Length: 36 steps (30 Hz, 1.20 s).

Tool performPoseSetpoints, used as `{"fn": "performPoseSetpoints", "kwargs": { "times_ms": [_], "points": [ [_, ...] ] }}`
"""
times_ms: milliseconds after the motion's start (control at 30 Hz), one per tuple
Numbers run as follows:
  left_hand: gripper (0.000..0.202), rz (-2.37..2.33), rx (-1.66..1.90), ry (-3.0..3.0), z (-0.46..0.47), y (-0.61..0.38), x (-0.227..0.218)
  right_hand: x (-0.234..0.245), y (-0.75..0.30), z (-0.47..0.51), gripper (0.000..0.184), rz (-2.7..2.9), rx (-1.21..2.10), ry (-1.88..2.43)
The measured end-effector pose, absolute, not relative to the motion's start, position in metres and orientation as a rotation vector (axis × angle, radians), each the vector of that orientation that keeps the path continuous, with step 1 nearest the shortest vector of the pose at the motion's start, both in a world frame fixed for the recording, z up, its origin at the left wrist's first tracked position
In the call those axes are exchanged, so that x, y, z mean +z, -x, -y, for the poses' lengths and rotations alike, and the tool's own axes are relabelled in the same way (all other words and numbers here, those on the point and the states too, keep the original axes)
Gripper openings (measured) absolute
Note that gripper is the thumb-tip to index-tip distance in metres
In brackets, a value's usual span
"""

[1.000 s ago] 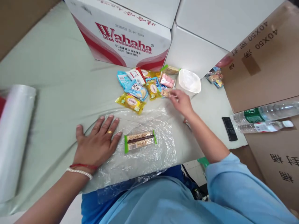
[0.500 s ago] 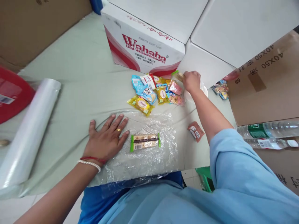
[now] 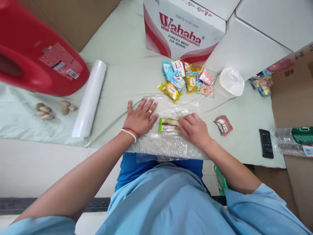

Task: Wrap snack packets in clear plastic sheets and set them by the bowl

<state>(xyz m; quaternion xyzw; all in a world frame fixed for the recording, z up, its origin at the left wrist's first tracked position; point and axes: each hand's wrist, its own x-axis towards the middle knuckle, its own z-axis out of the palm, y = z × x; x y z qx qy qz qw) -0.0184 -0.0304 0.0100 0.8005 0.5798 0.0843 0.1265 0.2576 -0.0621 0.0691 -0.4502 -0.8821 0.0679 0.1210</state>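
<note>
far to the left of the crinkled clear plastic sheet [image 3: 168, 147], which lies on the pale green cloth [image 3: 122, 65] at the near table edge, a big red plastic jug [image 3: 36, 55] lies on its side, further back than the sheet. a handful of small brown oval pieces [image 3: 55, 110], too small to tell what they are, also lies left of the sheet, nearer than the jug. a white roll of plastic film [image 3: 89, 98] lies closer to the sheet's left side and runs away from the table edge.

the left hand [image 3: 141, 116] lies flat on the sheet's left edge, palm down, fingers spread apart, with a ring on one finger and bracelets at the wrist; it holds nothing. in the middle of the sheet lies a slim tan snack bar with green ends [image 3: 167, 125], just beside the left fingertips. the right hand [image 3: 194, 129] rests on the sheet over the bar's right end, fingers close together on the wrapper. the thumb is hidden, so i cannot tell whether it grips the bar or only presses it.

behind the sheet is a heap of small colourful snack packets [image 3: 184, 81], and behind that a red and white cardboard box printed wahaha [image 3: 186, 32]. behind and right of the sheet stands a white plastic tub [image 3: 230, 85]. just right of the sheet lies a small brown packet [image 3: 223, 124]. further right are a black remote [image 3: 266, 143] and two clear water bottles [image 3: 295, 140] on their sides.
</note>
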Motion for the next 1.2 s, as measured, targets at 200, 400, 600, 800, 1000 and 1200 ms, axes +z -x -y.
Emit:
{"fn": "performPoseSetpoints", "kwargs": {
  "times_ms": [200,400,600,800,1000,1200],
  "points": [
    [0.062,-1.690,0.236,-2.299,0.030,0.017,0.010,0.060,-0.246,0.074,0.048,2.680,0.253,1.345],
    [0.061,-1.684,0.246,-2.293,0.031,0.017,0.012,0.054,-0.248,0.062,0.050,2.675,0.477,1.351],
    [0.061,-1.675,0.242,-2.286,0.031,0.017,0.013,0.049,-0.239,0.056,0.051,2.626,0.550,1.384],
    [0.063,-1.684,0.198,-2.273,0.031,0.016,0.014,0.050,-0.245,0.060,0.049,2.631,0.488,1.425],
    [0.063,-1.629,0.220,-2.296,0.023,0.019,0.010,0.049,-0.284,0.059,0.051,2.513,0.407,1.529],
    [0.063,-1.627,0.248,-2.298,0.014,0.014,0.011,0.052,-0.268,0.054,0.053,2.382,0.455,1.432]
  ]
}}
